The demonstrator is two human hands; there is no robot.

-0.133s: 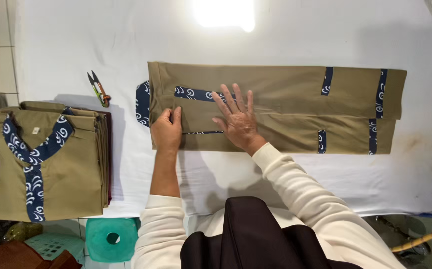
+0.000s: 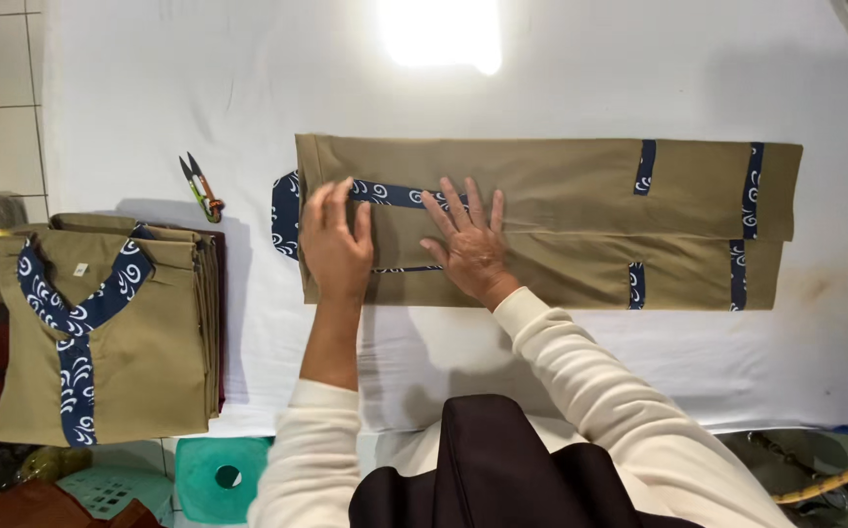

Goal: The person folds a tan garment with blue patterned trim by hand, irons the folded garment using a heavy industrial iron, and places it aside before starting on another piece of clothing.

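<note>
A khaki garment (image 2: 561, 196) with navy patterned trim lies folded into a long strip on the white table (image 2: 541, 68). My left hand (image 2: 334, 240) rests on its collar end, fingers curled down against the cloth and navy trim. My right hand (image 2: 468, 240) lies flat beside it, fingers spread, pressing the fold. Neither hand grips anything.
A stack of folded khaki garments (image 2: 116, 332) sits at the table's left edge. Small thread snips (image 2: 201, 186) lie above the stack. A green plastic stool (image 2: 219, 477) stands below the table edge. A bamboo stick (image 2: 835, 481) lies at lower right.
My left hand has slid a little upward over the collar. The right hand stays flat in nearly the same place.
</note>
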